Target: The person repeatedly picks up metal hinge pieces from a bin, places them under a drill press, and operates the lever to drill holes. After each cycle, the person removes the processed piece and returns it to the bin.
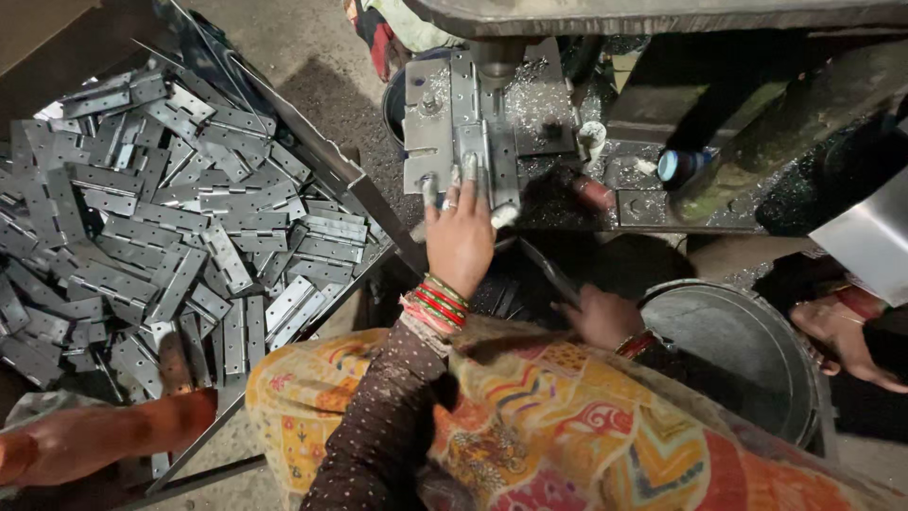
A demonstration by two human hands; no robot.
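Along the left half of the frame, a large tilted sheet-metal tray (312,142) holds a deep heap of flat grey steel hinges (180,227), far too many and too overlapped to count; I judge this the stock not yet worked, so most of the job seems left. At the lower left edge, a bare forearm of another person (85,435) lies beside the tray; where it ends is out of view.

In the middle of the frame, the left hand (460,237), with one cluster of red and green bangles (433,305) at the wrist, reaches up to the grey metal jig plate (430,123) on the machine's surface. Its fingers lie spread and flat, pressing one grey steel hinge (487,161) set upright on the plate under a round steel spindle (496,68). That is the single piece in hand now, seated but, as I judge, not yet finished. Bright metal shavings (549,99) lie around it.

Right of centre and lower, the right hand (601,317) rests loosely curled in shadow near a dark thin bar (549,270); I cannot tell whether it grips anything. Beside it stands one round grey metal bucket (747,350); I see no finished pieces in it. One small bottle with a blue cap (683,166) lies on the machine at upper right, and another person's hand (842,336) shows at the right edge.
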